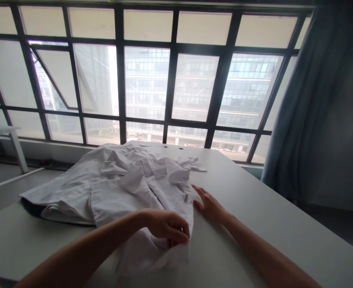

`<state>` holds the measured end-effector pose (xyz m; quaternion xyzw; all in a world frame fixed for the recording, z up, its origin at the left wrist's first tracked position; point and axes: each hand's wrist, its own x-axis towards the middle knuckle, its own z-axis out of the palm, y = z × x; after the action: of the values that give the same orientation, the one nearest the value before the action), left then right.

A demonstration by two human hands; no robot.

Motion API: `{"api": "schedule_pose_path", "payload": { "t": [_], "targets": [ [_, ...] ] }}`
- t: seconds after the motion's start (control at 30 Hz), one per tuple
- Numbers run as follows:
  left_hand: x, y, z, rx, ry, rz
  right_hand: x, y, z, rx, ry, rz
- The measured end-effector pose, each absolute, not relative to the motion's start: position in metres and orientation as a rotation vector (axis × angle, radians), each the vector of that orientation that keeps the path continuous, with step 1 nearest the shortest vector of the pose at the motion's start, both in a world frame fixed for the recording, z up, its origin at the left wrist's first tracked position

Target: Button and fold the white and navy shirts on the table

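Observation:
A wrinkled white coat [113,196] lies spread over the white table [233,196], its far part bunched in folds. My left hand [169,226] is closed in a pinch on the coat's near right edge, and the cloth below it is lifted and slightly blurred. Along the coat's right edge, my right hand [208,204] rests with its fingers stretched out, thumb and fingertips beside the cloth. Whether those fingertips touch the fabric I cannot tell. Something dark [34,209] shows under the coat's left end.
Large windows with dark frames [121,80] stand beyond the table, one pane tilted open at left. A blue-grey curtain [296,120] hangs at right. Another white table [14,138] stands at far left. Two small dark round spots [181,149] mark the tabletop's far end.

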<state>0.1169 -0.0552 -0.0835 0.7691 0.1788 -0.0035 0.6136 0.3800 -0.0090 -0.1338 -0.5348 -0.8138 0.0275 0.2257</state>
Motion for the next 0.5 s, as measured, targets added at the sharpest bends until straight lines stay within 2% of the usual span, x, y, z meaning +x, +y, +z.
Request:
{"api": "schedule_pose_path", "payload": {
  "t": [0.17,0.27,0.4,0.5],
  "targets": [
    [0.116,-0.062,-0.076,1.67,0.217,-0.128,0.359,-0.017,-0.13,-1.28,-2.42,0.026],
    [0.107,-0.047,-0.068,1.754,0.229,0.032,0.355,-0.019,-0.125,-1.197,-2.522,0.037],
    [0.086,-0.009,-0.072,2.078,0.626,0.468,0.369,-0.015,-0.119,-1.271,-2.501,-0.02],
    [0.064,0.016,-0.077,2.487,1.037,0.595,0.392,-0.008,-0.115,-1.464,-2.45,-0.095]
  ]
}}
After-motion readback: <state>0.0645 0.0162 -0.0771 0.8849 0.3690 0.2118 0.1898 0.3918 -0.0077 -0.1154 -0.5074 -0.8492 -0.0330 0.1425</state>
